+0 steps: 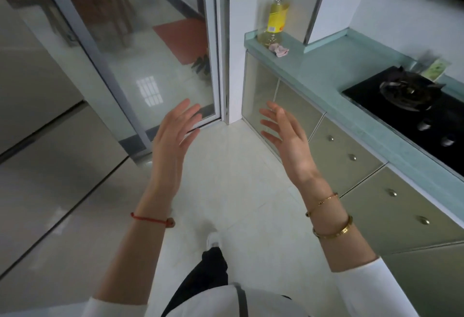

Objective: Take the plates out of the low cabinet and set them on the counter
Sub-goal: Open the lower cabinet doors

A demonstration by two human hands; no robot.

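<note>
— Since nothing has been lifted yet, where are you in the job?

— At the very start, I judge. My left hand and right hand hang over the floor with palms facing each other, fingers spread wide, holding nothing and touching nothing.

— And the plates?

— I can't see them. Every door of the low cabinet on my right is closed, so they must be hidden behind one; which one, I cannot tell.

— So what comes next?

— Turning right, stooping and pulling a door by its knob. The counter above has bare room between the oil bottle and the stove for setting plates down.
</note>
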